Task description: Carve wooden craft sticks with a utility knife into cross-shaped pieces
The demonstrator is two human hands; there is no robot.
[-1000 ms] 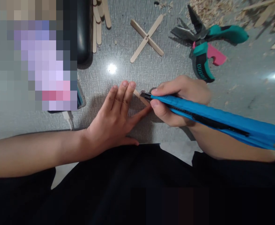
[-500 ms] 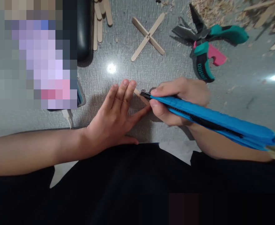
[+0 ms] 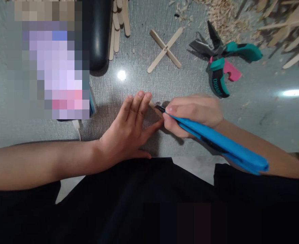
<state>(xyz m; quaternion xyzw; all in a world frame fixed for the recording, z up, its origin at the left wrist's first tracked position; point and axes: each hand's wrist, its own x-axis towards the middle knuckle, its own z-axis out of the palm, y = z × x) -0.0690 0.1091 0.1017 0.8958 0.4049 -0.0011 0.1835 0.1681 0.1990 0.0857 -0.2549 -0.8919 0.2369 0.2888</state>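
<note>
My right hand (image 3: pixel 195 113) is closed around a blue utility knife (image 3: pixel 230 144), whose handle slants down to the right. The knife's dark tip and blade meet a wooden craft stick (image 3: pixel 159 113) lying on the table. My left hand (image 3: pixel 129 130) lies flat with its fingers stretched out, pressing that stick against the tabletop. Most of the stick is hidden under the fingers. Beyond the hands, two craft sticks joined into a cross (image 3: pixel 166 49) rest on the table.
Angle shears (image 3: pixel 218 56) with teal handles and a pink part lie spread at the back right. Wood shavings (image 3: pixel 220 15) and a heap of sticks (image 3: pixel 292 27) are behind them. More craft sticks (image 3: pixel 116 37) lie beside a black case (image 3: pixel 99 37). A white cable (image 3: pixel 77 125) runs at left.
The knife handle has swung down and towards me, tilting more steeply, with its tip still at the stick. My left hand keeps its place on the stick. The view has shifted slightly.
</note>
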